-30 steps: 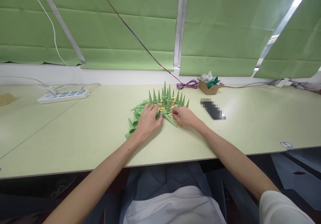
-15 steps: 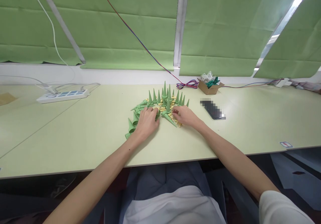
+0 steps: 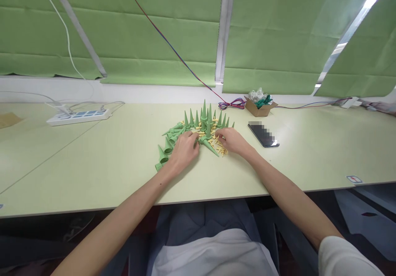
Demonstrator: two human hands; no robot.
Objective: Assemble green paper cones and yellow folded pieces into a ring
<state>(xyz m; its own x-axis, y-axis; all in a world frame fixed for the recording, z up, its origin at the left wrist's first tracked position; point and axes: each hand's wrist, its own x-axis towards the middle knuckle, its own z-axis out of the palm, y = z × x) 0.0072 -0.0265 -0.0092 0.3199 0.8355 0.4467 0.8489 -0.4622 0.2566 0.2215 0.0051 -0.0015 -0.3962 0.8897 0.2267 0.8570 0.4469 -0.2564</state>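
Observation:
A cluster of green plastic cone-shaped spikes [image 3: 210, 145] covers the middle of the table, some upright, others lying on their sides. Small yellow plastic fittings [image 3: 221, 149] are scattered among them and in front. My left hand [image 3: 185, 149] is over the left part of the cluster, its fingers curled round a green spike that they mostly hide. To the right, my right hand [image 3: 232, 140] is at the yellow fittings with thumb and fingers bent together. Whatever is between those fingertips is too small to make out.
A black phone [image 3: 262, 135] lies to the right. Behind it stands a small cardboard box [image 3: 260, 110] with clear plastic and green material inside. A coiled red-and-blue wire [image 3: 233, 103] is beside the box. At the back left sits a white power strip [image 3: 78, 118].
My left hand has shifted slightly right, closer to the lying spike. My right hand has moved a little right and back, exposing more yellow fittings. The view has shifted slightly.

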